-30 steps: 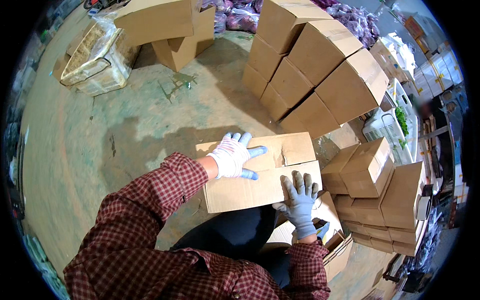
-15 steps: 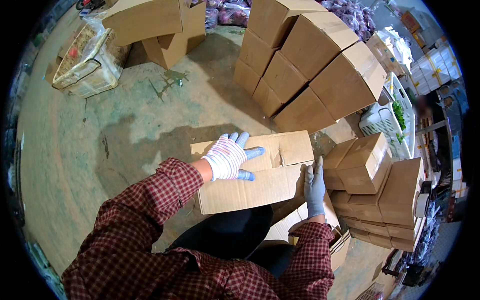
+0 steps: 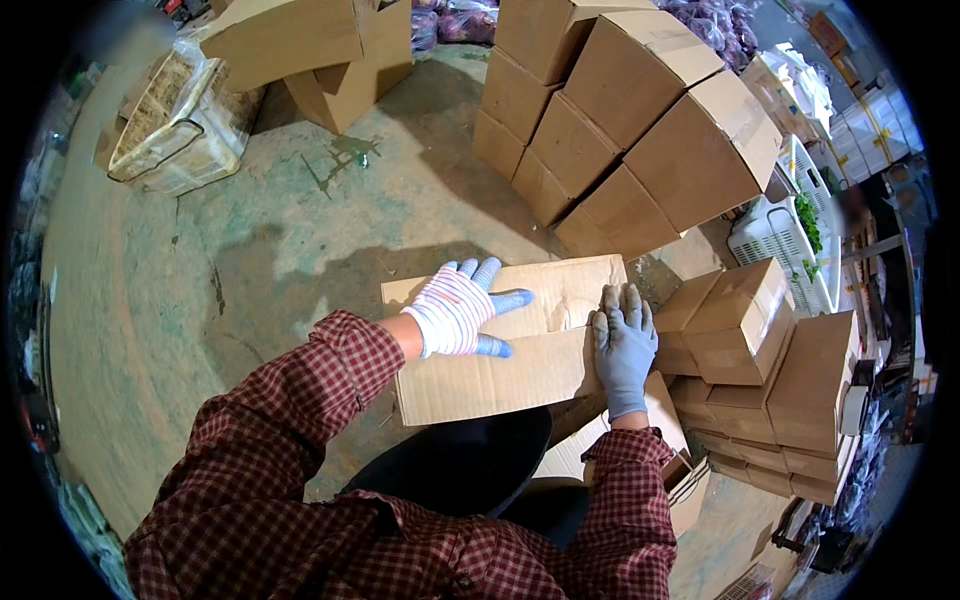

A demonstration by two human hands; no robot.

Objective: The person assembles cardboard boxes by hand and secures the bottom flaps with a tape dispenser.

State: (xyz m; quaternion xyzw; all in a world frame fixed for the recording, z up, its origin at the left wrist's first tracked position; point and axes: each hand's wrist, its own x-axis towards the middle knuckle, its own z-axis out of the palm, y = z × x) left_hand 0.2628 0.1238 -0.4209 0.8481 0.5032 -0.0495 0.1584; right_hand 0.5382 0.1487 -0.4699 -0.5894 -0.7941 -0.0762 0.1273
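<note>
A brown cardboard carton (image 3: 480, 385) lies in front of me with its top flaps folded together, and the cardboard is creased near its right end. My left hand (image 3: 455, 310), in a striped white glove with blue-grey fingertips, rests flat on the top with the fingers spread. At the carton's right end, my right hand (image 3: 626, 350) in a grey glove lays its stretched fingers over the top corner. Neither hand grips anything. Below the carton, by my dark-clad legs, another opened carton (image 3: 665, 410) is partly hidden by my right arm.
Tall stacked cartons (image 3: 610, 140) stand ahead to the right, and smaller stacked ones (image 3: 735, 330) sit close on the right. Beyond these is a white crate (image 3: 775, 235) with green leaves. A dirty white bin (image 3: 185, 155) and more cartons (image 3: 345, 85) are at the far left.
My right hand has shifted from upright against the carton's right end to lying over its top corner. My left hand stays on the top. The view has tilted slightly.
</note>
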